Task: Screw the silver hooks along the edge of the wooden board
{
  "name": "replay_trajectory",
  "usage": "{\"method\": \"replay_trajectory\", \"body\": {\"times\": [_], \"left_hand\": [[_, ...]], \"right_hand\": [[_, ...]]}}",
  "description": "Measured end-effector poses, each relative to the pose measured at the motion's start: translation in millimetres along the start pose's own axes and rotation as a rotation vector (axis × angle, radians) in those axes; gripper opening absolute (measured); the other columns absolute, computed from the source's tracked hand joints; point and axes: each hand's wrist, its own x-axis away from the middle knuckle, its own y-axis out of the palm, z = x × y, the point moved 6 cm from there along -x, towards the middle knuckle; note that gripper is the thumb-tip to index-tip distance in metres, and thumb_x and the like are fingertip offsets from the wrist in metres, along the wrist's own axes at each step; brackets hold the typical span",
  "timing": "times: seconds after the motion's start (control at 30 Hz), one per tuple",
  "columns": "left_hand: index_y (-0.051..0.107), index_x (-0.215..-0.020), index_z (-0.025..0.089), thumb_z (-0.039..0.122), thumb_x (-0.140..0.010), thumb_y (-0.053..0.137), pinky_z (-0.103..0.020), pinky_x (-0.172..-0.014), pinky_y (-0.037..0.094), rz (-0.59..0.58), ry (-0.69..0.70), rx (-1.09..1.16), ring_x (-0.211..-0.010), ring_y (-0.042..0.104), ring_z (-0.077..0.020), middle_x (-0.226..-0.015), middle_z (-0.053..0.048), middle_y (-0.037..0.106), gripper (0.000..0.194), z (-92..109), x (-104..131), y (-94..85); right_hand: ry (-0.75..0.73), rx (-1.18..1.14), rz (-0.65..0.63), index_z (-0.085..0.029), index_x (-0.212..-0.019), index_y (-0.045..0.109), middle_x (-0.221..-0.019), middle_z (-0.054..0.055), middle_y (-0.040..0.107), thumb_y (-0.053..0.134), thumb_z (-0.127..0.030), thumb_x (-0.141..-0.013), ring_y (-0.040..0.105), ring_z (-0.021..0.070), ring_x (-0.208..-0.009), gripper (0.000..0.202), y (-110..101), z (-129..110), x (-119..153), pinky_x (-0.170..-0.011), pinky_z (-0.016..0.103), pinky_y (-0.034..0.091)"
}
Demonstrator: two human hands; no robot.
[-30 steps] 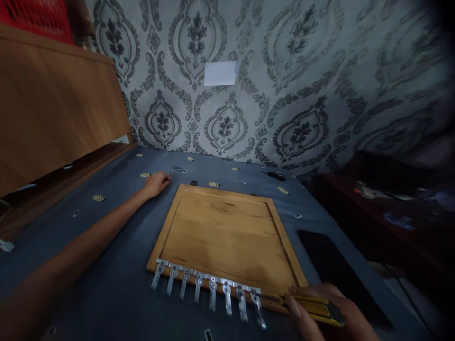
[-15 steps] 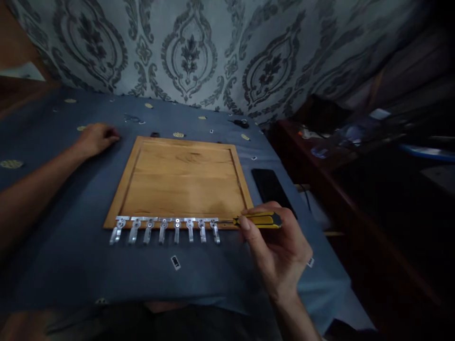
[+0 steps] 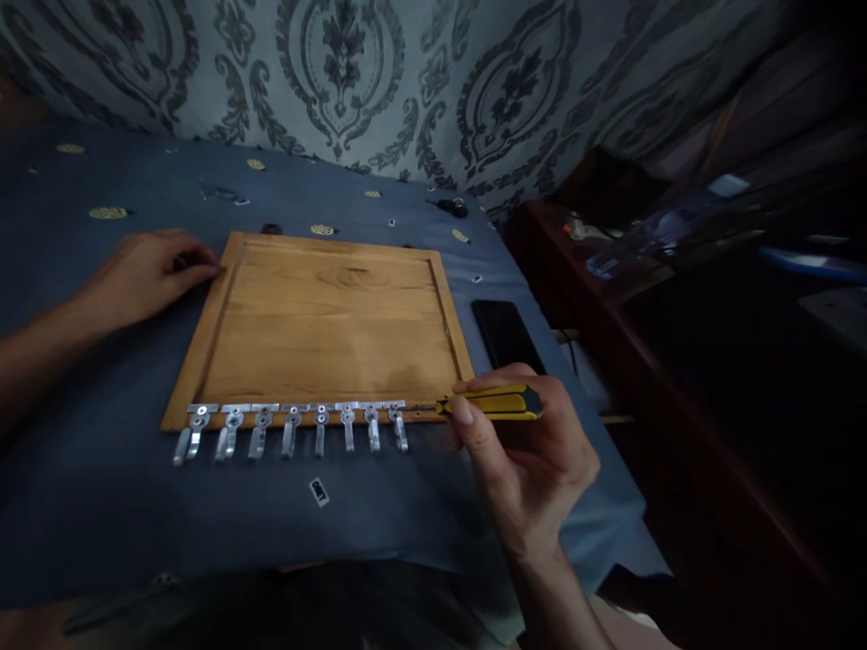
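Observation:
A wooden framed board (image 3: 331, 316) lies flat on the blue patterned cloth. Along its near edge runs a row of several silver metal hooks (image 3: 321, 417), their curved ends hanging past the edge. My right hand (image 3: 535, 460) is wrapped round a yellow and black screwdriver (image 3: 498, 403), held almost level. Its thin shaft points left and ends close to the rightmost hook; I cannot tell whether the tip touches it. At the board's left side rests my left hand (image 3: 145, 275), thumb and forefinger pinched near the frame; whatever lies between them is too small to make out.
Right of the board lies a black phone (image 3: 505, 329). A small black object (image 3: 452, 208) sits on the cloth (image 3: 223, 533) near the patterned backrest (image 3: 379, 81). To the right stands dark red furniture (image 3: 582, 280) with a clear plastic bottle (image 3: 670, 221) on it.
My view has shifted, so the board appears lower left and nearer. My left hand has come closer to the board's left frame. The screwdriver stays in my right hand, pointing at the hooks.

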Motion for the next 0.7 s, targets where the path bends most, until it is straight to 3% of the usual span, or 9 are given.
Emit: {"method": "replay_trajectory", "body": {"times": [0.07,0.17,0.3,0.4,0.5,0.7], "left_hand": [[0.072,-0.097,0.027,0.059,-0.087,0.061,-0.044,-0.096,0.053,-0.012,0.069,-0.038,-0.095,0.067,-0.0274,-0.101,-0.002,0.074,0.035,30.0,8.4,8.3],[0.071,-0.093,0.024,0.054,-0.093,0.057,-0.037,-0.082,0.051,-0.102,0.268,0.003,-0.083,0.067,-0.0232,-0.090,-0.002,0.075,0.033,84.4,25.6,28.6],[0.073,-0.090,0.024,0.036,-0.100,0.059,-0.033,-0.082,0.048,-0.372,0.447,0.197,-0.088,0.070,-0.0201,-0.092,0.000,0.075,0.021,158.3,51.6,59.9],[0.073,-0.089,0.023,0.021,-0.103,0.062,-0.029,-0.084,0.047,-0.589,0.522,0.267,-0.088,0.070,-0.0158,-0.094,0.002,0.075,0.018,199.2,63.6,81.1],[0.073,-0.091,0.020,0.013,-0.101,0.067,-0.027,-0.083,0.046,-0.665,0.536,0.279,-0.086,0.069,-0.0142,-0.094,0.002,0.074,0.015,217.5,64.0,95.9],[0.077,-0.099,0.021,0.013,-0.104,0.070,-0.027,-0.087,0.048,-0.697,0.553,0.263,-0.093,0.072,-0.0161,-0.099,0.001,0.077,0.012,222.0,63.2,111.9]], "right_hand": [[0.009,-0.003,-0.003,-0.024,-0.093,0.067,-0.074,-0.006,0.063,0.078,-0.010,-0.097,0.059,0.0100,-0.057,0.018,-0.3,0.6,0.2,-0.053,0.024,0.050],[0.013,-0.009,0.003,-0.025,-0.094,0.067,-0.077,-0.004,0.066,0.078,-0.010,-0.097,0.060,0.0121,-0.060,0.018,-0.7,0.5,0.0,-0.053,0.026,0.051],[0.015,-0.022,0.010,-0.025,-0.095,0.069,-0.080,-0.003,0.068,0.080,-0.012,-0.096,0.062,0.0135,-0.061,0.017,-0.7,-0.4,-0.4,-0.054,0.028,0.052],[0.014,-0.030,0.007,-0.025,-0.098,0.070,-0.083,-0.003,0.069,0.079,-0.010,-0.096,0.062,0.0128,-0.061,0.018,-0.9,-0.7,-0.1,-0.053,0.027,0.051],[0.012,-0.018,-0.006,-0.025,-0.101,0.070,-0.084,-0.003,0.070,0.079,-0.010,-0.097,0.063,0.0133,-0.064,0.018,-1.1,-0.4,0.5,-0.055,0.027,0.052],[-0.025,0.034,-0.022,-0.025,-0.102,0.070,-0.084,-0.002,0.070,0.082,-0.015,-0.097,0.064,0.0142,-0.067,0.017,-3.0,-4.1,1.2,-0.060,0.029,0.056]]}}
